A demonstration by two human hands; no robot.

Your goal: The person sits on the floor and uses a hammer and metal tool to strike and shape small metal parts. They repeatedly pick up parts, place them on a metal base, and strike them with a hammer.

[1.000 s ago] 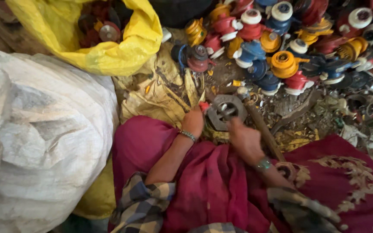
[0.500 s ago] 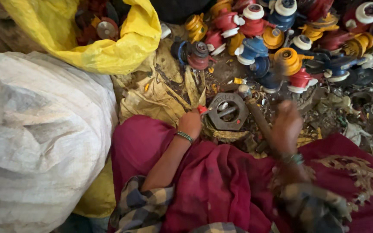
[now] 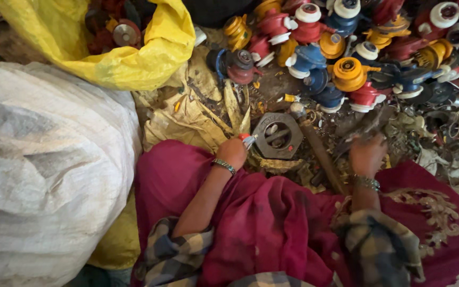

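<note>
The person sits on the floor with a dark red cloth over the knees, and the work in hand seems to be the taking apart of small scrap pieces on a grey metal ring, which lies on the ground just in front of the knees and serves as a base. The left hand rests at the left edge of this ring, its fingers closed on a small red and silver piece; what kind of piece it is cannot be made out. The right hand is well apart to the right, over dark debris, and it is blurred, so one cannot tell if its fingers are open or hold something. A brown stick, perhaps a tool handle, lies between the hands. The next move probably needs the small piece held steady on the ring. Behind lies a heap of coloured plastic parts; a yellow sack and a white sack are cut off by the frame.
</note>
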